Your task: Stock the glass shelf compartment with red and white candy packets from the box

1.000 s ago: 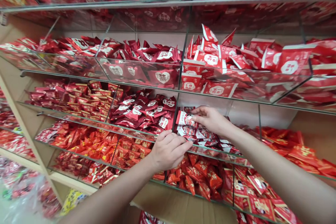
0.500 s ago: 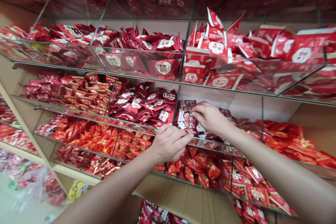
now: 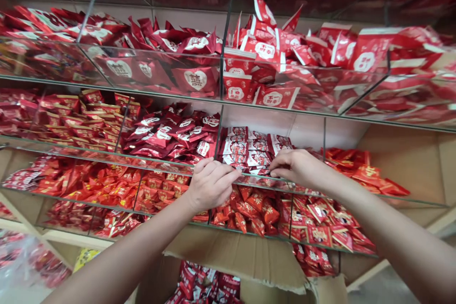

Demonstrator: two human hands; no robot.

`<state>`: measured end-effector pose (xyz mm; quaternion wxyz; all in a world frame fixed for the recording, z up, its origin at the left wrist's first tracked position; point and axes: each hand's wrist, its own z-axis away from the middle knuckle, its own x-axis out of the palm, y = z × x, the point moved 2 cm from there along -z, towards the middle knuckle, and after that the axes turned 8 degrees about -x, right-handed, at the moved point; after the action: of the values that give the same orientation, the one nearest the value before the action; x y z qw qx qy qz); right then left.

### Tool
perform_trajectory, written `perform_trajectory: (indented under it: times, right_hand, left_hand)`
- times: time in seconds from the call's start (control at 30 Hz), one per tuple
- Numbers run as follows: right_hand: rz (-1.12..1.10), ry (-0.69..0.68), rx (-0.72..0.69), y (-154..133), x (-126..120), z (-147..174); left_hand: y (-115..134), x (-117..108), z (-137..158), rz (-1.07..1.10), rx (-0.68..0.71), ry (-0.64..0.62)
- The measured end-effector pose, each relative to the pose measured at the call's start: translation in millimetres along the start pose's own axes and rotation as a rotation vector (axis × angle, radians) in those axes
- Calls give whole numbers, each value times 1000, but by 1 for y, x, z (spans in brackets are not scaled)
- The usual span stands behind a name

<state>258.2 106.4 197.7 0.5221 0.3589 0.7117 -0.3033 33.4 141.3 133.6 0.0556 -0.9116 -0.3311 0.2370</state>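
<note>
Small white-and-maroon packets point(image 3: 259, 157) are stacked in neat columns in a middle-shelf compartment. My left hand point(image 3: 213, 185) is closed, its fingers curled over the glass front panel point(image 3: 252, 180) at the compartment's left corner. On the right side of the stacks, my right hand point(image 3: 297, 167) reaches behind the glass with its fingers bent together at the front packets. Whatever lies between those fingertips is hidden.
Maroon packets point(image 3: 171, 133) fill the compartment on the left; orange-red ones point(image 3: 366, 173) lie farther right. Glass dividers separate them. Larger red bags point(image 3: 278, 47) crowd the shelf above. Below stands an open cardboard box point(image 3: 245, 251) with dark red packets point(image 3: 206, 285) inside.
My right hand has moved from the back of the left columns down to the front right of the stacks, uncovering them. My left hand stays on the glass; the view has shifted right.
</note>
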Motion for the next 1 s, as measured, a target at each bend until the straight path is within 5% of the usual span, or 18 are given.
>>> perform_trajectory:
  times: [0.57, 0.83, 1.0]
  right_hand:
    - [5, -104, 22, 12, 3, 3]
    - [-21, -47, 20, 8, 2, 7]
    - [-62, -34, 64, 12, 4, 3]
  left_hand:
    - [7, -13, -11, 51, -98, -88]
    - [23, -1, -63, -16, -52, -575]
    - [23, 13, -74, 7, -100, -675]
